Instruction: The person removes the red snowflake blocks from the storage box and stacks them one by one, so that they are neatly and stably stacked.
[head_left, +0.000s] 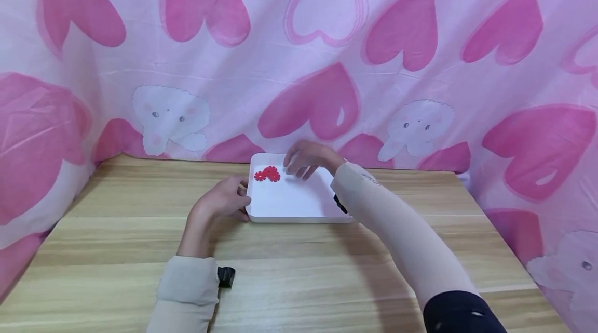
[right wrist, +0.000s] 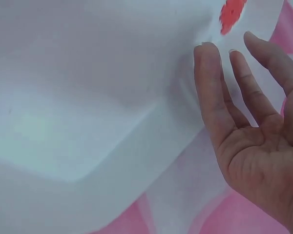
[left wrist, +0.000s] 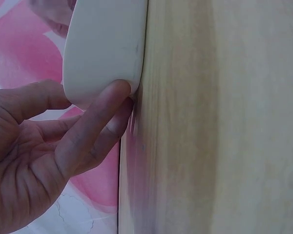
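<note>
Inside white tray (head_left: pixel 291 200): red pieces (head_left: pixel 270 173), seemingly touching.

Plain white is shown by the tray (head_left: pixel 294 203), and bright red by the flower-shaped pieces (head_left: pixel 271 172). The tabletop (head_left: pixel 299 276) is streaked with pale yellow and brown wood grain. The light pink and white cloth (head_left: pixel 268 70) is patterned with deeper pink hearts (head_left: pixel 205 5) and white animal figures (head_left: pixel 170 107). The 2 sleeves (head_left: pixel 406 234) are coloured beige, the right bordered by a black band (head_left: pixel 460 312).
</note>
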{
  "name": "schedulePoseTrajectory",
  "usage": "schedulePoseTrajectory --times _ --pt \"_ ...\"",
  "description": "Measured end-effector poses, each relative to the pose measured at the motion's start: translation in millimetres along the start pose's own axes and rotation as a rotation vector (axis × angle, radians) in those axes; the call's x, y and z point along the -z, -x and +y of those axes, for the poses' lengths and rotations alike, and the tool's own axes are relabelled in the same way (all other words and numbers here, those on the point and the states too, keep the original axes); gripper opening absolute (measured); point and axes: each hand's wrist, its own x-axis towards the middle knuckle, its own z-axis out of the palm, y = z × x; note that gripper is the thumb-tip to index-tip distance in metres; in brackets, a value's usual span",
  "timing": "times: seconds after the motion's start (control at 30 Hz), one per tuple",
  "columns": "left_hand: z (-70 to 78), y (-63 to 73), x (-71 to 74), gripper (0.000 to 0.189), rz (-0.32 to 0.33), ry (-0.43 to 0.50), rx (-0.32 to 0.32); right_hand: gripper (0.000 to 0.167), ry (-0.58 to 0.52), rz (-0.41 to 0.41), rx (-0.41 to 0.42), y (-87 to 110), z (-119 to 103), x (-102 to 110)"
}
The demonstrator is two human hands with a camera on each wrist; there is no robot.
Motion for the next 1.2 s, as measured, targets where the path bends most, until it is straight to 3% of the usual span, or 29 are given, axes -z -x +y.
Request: schedulePoseTrajectory --times 0.27,0.53,0.8,1.2 --pt "1.2 -0.3 1.0 0.052 -0.020 0.012 -0.017 0.038 0.028 0.018 0.004 -12.7 -10.4 -23.5" --pt "3.4 0.1 0.5 0.051 -0.017 0.020 -0.013 0.025 0.094 0.056 0.023 -17.4 -14.2 -37.8" --pt "2.5 -0.1 0.0 0.049 -0.017 0.051 -0.003 0.017 0.106 0.051 0.066 -19.9 -8.5 -34.6" --pt "3.2 1.8 0.8 0.052 -0.015 0.036 -0.014 0.014 0.025 0.072 0.077 -22.2 0.8 -29.7"
